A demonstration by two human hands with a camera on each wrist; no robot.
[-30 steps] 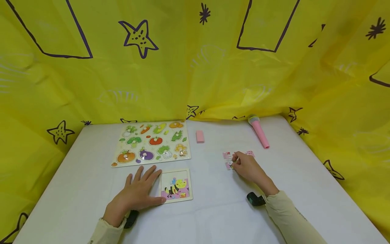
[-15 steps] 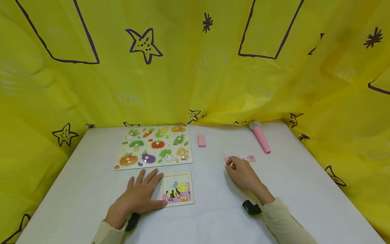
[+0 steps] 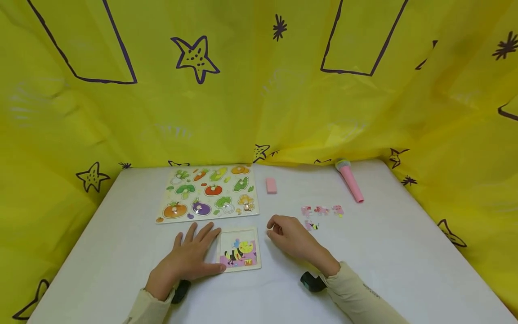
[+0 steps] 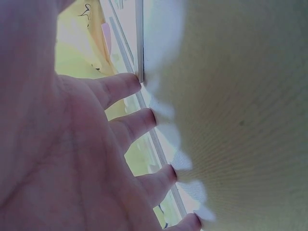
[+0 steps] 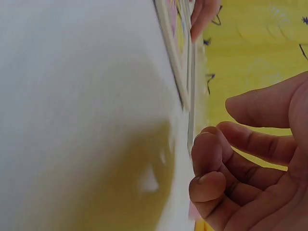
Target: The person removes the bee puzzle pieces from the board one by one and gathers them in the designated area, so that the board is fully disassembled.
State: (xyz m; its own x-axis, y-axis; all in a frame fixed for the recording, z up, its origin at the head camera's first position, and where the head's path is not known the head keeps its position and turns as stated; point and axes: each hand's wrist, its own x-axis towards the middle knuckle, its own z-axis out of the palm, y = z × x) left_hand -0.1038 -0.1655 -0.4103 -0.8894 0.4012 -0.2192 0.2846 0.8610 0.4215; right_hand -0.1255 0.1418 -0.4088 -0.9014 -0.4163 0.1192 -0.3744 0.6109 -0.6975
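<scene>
My left hand (image 3: 188, 256) lies spread at the left side of a small square jigsaw tray (image 3: 259, 252) showing part of a bee picture. Its thumb rests on the tray's lower left corner, and a fingertip reaches the upper left corner. Several assembled pieces (image 3: 238, 255) fill the lower part of the tray; its top strip is bare. Just right of the tray hovers my right hand (image 3: 293, 236), fingers loosely curled. In the right wrist view a gap shows between thumb and fingers, with no piece visible there. Several loose pink jigsaw pieces (image 3: 321, 210) lie beyond that hand.
A vegetable peg puzzle board (image 3: 208, 193) lies behind the tray. To its right are a pink eraser-like block (image 3: 271, 186) and a pink toy microphone (image 3: 351, 182). A yellow patterned cloth (image 3: 243, 112) hangs along the white table's (image 3: 384, 252) back and sides.
My right hand has moved left from the loose pieces to beside the tray, uncovering them. The left hand stays on the tray. The head view has shifted slightly.
</scene>
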